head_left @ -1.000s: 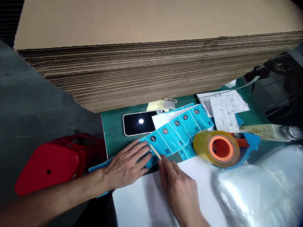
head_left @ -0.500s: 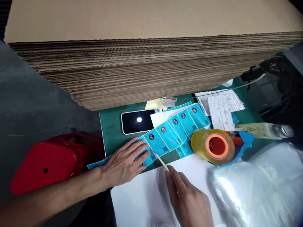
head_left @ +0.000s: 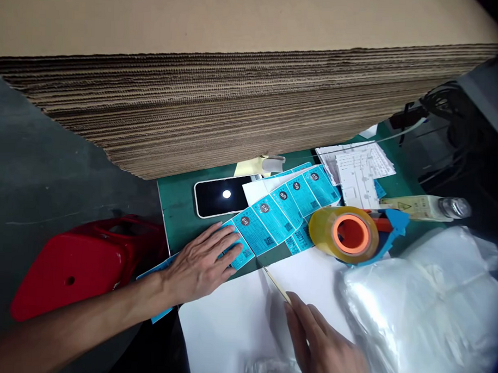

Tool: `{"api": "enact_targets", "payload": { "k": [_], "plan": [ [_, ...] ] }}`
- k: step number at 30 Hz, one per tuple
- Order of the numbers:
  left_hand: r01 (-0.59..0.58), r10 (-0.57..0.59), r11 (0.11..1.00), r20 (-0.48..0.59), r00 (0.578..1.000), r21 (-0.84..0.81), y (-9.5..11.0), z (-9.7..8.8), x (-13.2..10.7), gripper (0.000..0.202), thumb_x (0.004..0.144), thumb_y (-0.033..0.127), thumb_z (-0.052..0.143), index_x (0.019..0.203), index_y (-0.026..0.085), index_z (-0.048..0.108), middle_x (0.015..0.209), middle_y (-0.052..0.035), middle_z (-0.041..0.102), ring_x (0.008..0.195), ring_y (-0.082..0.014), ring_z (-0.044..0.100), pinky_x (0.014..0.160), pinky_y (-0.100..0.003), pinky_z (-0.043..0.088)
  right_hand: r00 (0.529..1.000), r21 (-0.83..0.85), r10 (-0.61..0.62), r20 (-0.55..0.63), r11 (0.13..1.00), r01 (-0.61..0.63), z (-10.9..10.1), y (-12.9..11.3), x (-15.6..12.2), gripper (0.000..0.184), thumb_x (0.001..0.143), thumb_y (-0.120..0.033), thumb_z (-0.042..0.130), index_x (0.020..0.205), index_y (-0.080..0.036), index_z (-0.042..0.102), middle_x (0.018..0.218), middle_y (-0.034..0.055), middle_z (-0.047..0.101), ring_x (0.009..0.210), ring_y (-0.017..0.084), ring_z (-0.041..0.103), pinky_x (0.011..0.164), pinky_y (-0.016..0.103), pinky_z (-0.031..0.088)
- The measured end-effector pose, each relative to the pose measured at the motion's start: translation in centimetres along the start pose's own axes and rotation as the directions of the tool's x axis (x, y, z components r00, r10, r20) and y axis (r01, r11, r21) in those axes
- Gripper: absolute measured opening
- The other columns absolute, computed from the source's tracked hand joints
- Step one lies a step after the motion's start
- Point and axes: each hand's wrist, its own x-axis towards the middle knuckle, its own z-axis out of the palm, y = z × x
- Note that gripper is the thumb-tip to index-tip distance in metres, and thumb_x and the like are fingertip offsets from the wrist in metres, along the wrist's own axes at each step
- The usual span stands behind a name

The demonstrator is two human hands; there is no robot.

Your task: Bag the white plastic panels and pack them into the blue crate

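1 head-worn camera looks forward and steeply down over the desk (head_left: 177,208) from close above, with the wearer's left fingers (head_left: 226,242) at 7 o'clock and right fingers (head_left: 304,312) at 5. Close to the lens, the cardboard stack (head_left: 244,94) spans 10 to 2 o'clock; the floor (head_left: 89,186) shows at 9.

The right hand (head_left: 325,341) draws the thin pale tool (head_left: 277,283) off the blue labels (head_left: 255,231); its tip is now just beside them, possibly lifted.
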Motion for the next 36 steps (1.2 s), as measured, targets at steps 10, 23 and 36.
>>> {"api": "enact_targets", "payload": {
  "k": [10, 23, 36],
  "plan": [
    [-0.042, 0.036, 0.994, -0.066, 0.997, -0.099, -0.5, -0.6, -0.1, 0.038, 0.087, 0.022, 0.050, 0.124, 0.013, 0.051, 0.130, -0.0119, 0.052, 0.132, -0.0258, 0.032, 0.113, -0.047, 0.027, 0.901, 0.218, 0.417, -0.123, 0.897, -0.385, 1.3, 2.3, -1.8, 0.050, 0.085, -0.051, 0.044, 0.115, -0.012, 0.055, 0.112, 0.0196, 0.058, 0.101, 0.034, 0.055, 0.082, 0.049, 0.046],
    [0.845, -0.739, 0.359, 0.431, 0.517, -0.397, 0.0, -7.8, -7.2, 0.051, 0.083, 0.050, 0.050, 0.130, 0.034, 0.039, 0.126, -0.0040, 0.051, 0.110, -0.0237, 0.052, 0.079, -0.032, 0.053, 0.730, 0.847, 0.446, 0.518, -0.390, -0.363, 0.0, -4.2, 12.3, 0.023, 0.071, -0.037, 0.070, 0.064, -0.018, 0.060, 0.058, -0.0051, 0.053, 0.055, 0.009, 0.046, 0.053, 0.023, 0.039],
    [0.666, -0.559, 0.147, 0.494, 0.666, -0.731, 0.0, -10.0, -0.9, 0.030, 0.080, 0.045, 0.056, 0.084, 0.017, 0.067, 0.075, -0.0017, 0.062, 0.067, -0.0142, 0.053, 0.058, -0.023, 0.042, 0.821, 0.764, 0.336, 0.462, -0.621, -0.176, -4.6, -3.1, 13.0, 0.021, 0.078, -0.034, 0.065, 0.094, -0.020, 0.064, 0.098, 0.0051, 0.069, 0.088, 0.021, 0.065, 0.075, 0.037, 0.055]
  ]
}}
